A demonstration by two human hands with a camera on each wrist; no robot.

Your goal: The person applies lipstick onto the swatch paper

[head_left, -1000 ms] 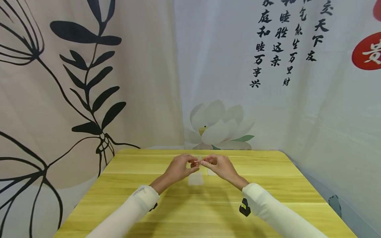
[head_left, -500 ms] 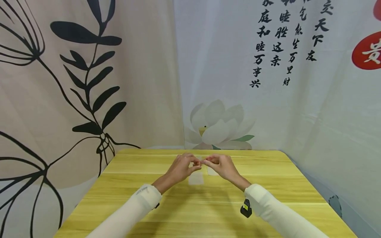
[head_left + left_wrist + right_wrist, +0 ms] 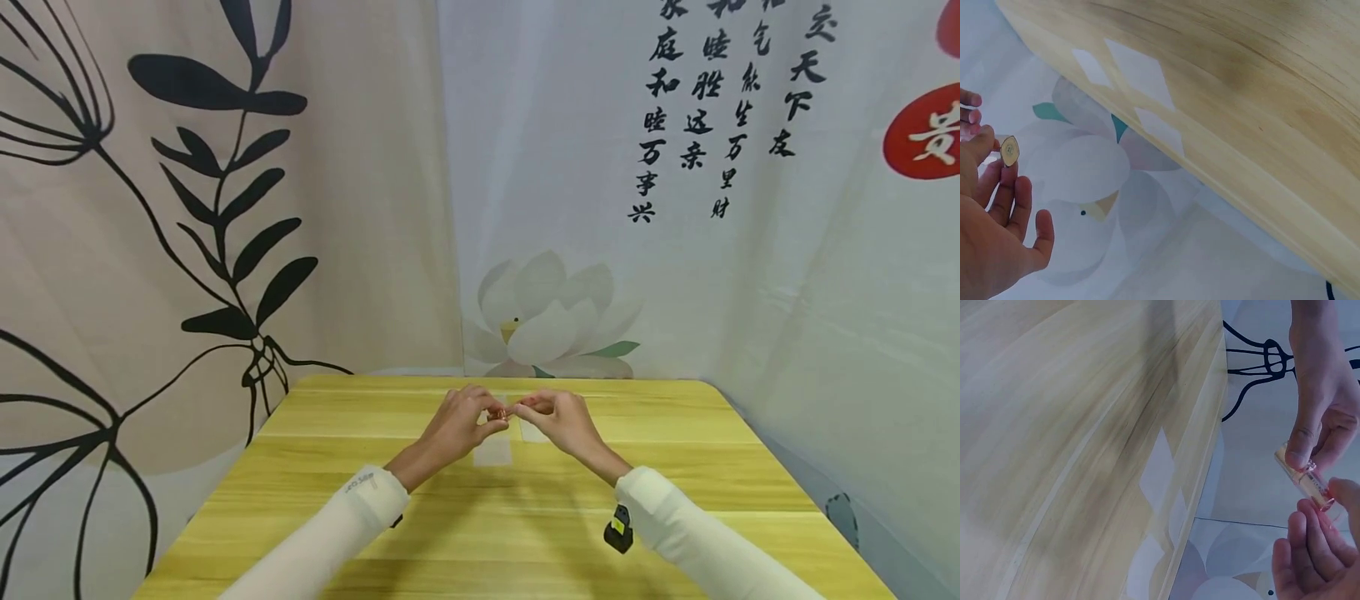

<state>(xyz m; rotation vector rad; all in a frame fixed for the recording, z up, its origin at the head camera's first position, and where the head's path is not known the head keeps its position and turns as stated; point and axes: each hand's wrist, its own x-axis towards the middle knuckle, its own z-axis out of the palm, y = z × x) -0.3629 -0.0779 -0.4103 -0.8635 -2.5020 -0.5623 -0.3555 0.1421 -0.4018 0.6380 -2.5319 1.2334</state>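
A small lipstick-like tube (image 3: 1316, 489), clear and pinkish with a gold end, is held between the two hands above the far part of the table. My left hand (image 3: 452, 423) pinches it at the gold end (image 3: 1010, 152), whose flat oval face shows in the left wrist view. At the opposite, clear end, my right hand (image 3: 561, 422) has it between thumb and fingers, seen best in the right wrist view. In the head view the fingers cover most of the tube, so its details are too small to tell.
Three pale square patches lie on the yellow wood-grain table (image 3: 480, 533); one is the near patch (image 3: 492, 452), another the right patch (image 3: 533, 432). The table's far edge meets a printed curtain (image 3: 390, 208). A black device (image 3: 618, 529) sits at the right wrist.
Both hands have shifted slightly to the right with the tube, mostly in the earlier half second. The right hand's fingers have moved a little along it. Both grips stay on the tube.
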